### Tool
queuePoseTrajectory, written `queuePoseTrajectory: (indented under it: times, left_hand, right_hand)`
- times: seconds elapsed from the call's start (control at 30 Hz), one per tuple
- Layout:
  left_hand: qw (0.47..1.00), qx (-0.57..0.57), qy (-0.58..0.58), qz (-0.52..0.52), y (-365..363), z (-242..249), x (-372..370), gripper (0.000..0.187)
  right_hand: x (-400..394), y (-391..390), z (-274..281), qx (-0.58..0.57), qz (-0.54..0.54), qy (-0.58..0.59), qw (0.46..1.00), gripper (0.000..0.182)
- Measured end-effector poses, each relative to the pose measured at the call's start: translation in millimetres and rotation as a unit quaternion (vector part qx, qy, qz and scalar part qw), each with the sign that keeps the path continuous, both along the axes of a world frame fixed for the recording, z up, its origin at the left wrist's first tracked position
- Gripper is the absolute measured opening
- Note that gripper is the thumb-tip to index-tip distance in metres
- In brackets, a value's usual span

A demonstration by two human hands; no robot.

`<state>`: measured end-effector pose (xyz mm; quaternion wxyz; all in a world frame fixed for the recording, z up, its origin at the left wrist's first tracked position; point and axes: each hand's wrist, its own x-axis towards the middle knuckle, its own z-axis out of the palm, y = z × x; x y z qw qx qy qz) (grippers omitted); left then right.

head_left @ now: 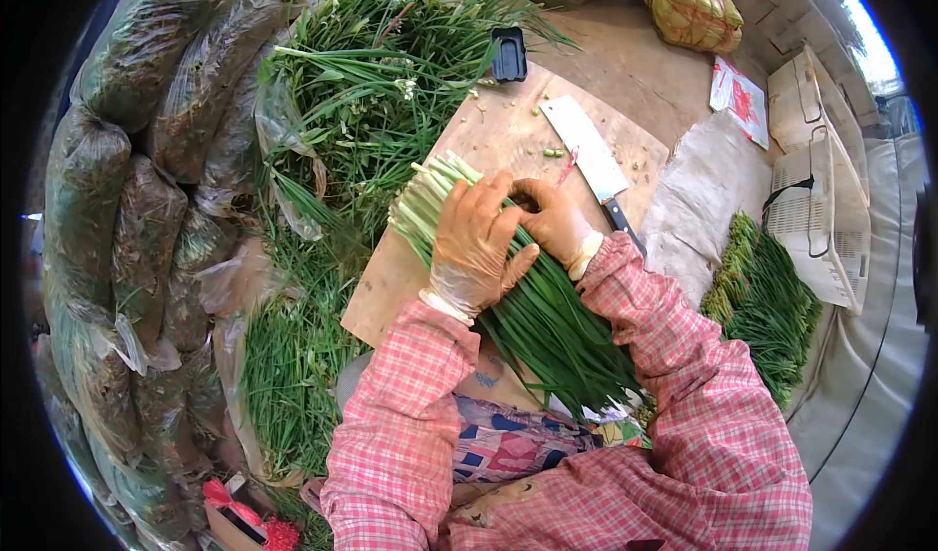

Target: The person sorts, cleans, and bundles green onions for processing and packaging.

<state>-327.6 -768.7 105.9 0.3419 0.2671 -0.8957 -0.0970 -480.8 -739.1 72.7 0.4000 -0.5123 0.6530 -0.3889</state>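
thin glossy gloves (476, 258), matt wooden board (391, 287), smooth metal cleaver blade (584, 146), perhaps plastic basket (821, 214).

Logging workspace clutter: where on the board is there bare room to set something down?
Bare wood shows on the board left of the bundle, and between the bundle's cut ends and the cleaver. The left is crowded with loose greens; both hands cover the middle.

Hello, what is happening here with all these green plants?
A person in gloves grips a bunch of green chives with both hands on a wooden board. The left hand lies over the stalks; the right hand pinches them beside it. A cleaver lies on the board, untouched. Loose chives are heaped to the left.
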Motion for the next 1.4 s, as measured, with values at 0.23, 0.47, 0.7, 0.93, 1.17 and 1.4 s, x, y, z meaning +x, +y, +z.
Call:
queuePoseTrajectory:
  times: [0.23,0.47,0.7,0.93,1.17,1.4]
  left_hand:
    - [0.99,-0.004,-0.134,0.037,-55,6,6,0.031]
    - [0.999,0.021,0.03,-0.008,-51,-8,20,0.021]
    - [0.998,0.009,0.061,-0.008,-50,-11,23,0.018]
    - [0.999,-0.036,-0.001,0.041,-55,-3,17,0.02]
    - [0.998,0.06,-0.029,-0.006,-62,-15,23,0.02]
    - [0.997,0.072,0.004,0.028,-54,-17,23,0.025]
  right_hand:
    - [25,11,13,-0.078,-0.056,0.108,0.989,0.031]
    - [14,13,19,-0.045,-0.072,-0.058,0.995,0.034]
    - [5,8,13,-0.01,0.073,0.171,0.983,0.037]
    - [-2,-11,9,0.012,0.088,0.068,0.994,0.033]
    - [-2,-15,12,0.064,0.047,-0.019,0.997,0.034]
    - [32,-34,-2,-0.027,0.052,0.081,0.995,0.032]
